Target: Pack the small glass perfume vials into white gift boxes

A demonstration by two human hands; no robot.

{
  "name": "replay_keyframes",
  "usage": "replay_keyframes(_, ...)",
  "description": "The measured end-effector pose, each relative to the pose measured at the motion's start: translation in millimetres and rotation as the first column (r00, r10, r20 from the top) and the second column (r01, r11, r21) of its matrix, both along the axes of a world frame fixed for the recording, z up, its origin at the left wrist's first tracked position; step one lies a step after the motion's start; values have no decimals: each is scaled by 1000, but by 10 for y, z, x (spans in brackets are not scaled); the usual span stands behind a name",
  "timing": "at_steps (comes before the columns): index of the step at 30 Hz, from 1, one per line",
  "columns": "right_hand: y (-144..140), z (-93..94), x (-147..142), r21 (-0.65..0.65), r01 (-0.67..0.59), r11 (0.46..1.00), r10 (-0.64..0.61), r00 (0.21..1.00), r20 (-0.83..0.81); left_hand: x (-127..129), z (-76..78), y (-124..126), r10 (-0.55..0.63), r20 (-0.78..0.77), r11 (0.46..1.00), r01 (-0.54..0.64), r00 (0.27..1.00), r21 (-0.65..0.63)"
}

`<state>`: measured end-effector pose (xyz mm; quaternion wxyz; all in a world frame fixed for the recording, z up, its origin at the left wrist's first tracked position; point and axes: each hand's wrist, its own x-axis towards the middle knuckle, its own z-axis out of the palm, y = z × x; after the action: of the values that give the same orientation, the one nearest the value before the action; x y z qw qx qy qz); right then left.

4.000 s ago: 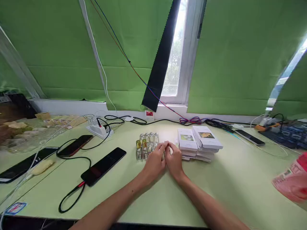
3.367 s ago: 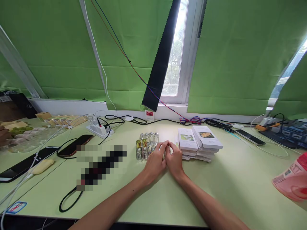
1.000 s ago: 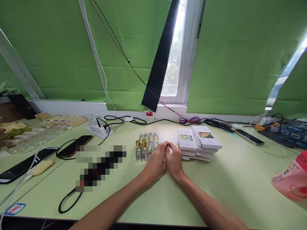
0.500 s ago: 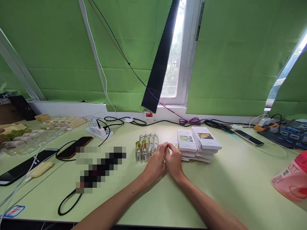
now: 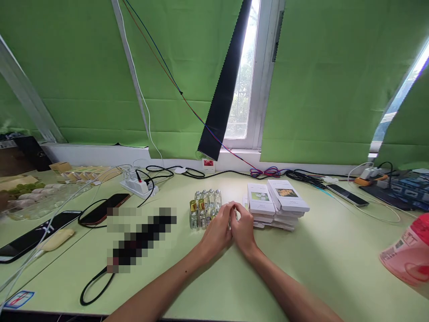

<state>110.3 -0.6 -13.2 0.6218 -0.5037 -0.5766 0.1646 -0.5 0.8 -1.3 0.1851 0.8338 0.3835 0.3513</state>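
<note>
One head-worn view, forward and down, hands (image 5: 217,229) near, window (image 5: 241,100) beyond.

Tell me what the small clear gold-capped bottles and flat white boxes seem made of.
Small clear gold-capped bottles: probably glossy glass, being see-through with bright glints; plastic is possible. Flat white boxes: likely smooth cardboard, given their crisp folded edges.

Left hand (image 5: 218,228) touching right hand (image 5: 243,225), bottles (image 5: 201,215) at left, white boxes (image 5: 284,205) — stacked — at right

Unreadably small print on white boxes (image 5: 280,203), blurred lettering on pink pouch (image 5: 409,255)
</note>
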Motion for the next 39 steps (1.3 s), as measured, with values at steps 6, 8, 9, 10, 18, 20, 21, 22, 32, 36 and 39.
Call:
replay_keyframes(6,0,9,-4,2,-1,1000,1,1000,-14,-6,-32,35,-13,11,1000,13,1000,5)
replay_keyframes(8,3,6,-7,3,-3,1000,3,1000,-15,-4,-39,35,-16,17,1000,15,1000,15)
replay_keyframes(9,5,4,-8,3,-4,1000,4,1000,-16,-3,-39,33,-15,18,1000,15,1000,17)
replay_keyframes(10,7,2,-9,3,-3,1000,3,1000,-19,-1,-37,30,-14,17,1000,14,1000,17)
replay_keyframes(18,10,-10,-13,0,5,1000,-5,1000,-26,4,-21,27,-11,19,1000,11,1000,16)
replay_keyframes(20,10,-10,-12,-3,3,1000,-3,1000,-19,6,-22,28,-15,19,1000,15,1000,18)
replay_keyframes(21,9,-9,-12,-3,4,1000,-4,1000,-15,7,-23,27,-17,18,1000,17,1000,18)
replay_keyframes(22,9,-8,-13,-3,6,1000,-6,1000,-11,7,-24,26,-18,18,1000,18,1000,19)
replay_keyframes(32,2,4,-13,-6,1,1000,-1,1000,-12,6,-30,24,-5,12,1000,5,1000,16)
replay_keyframes(36,8,0,-14,-4,5,1000,-5,1000,-14,10,-38,20,3,7,1000,-3,1000,9)
replay_keyframes(39,11,-1,-19,-7,10,1000,-10,1000,-17,11,-38,18,3,-3,1000,-3,1000,1)
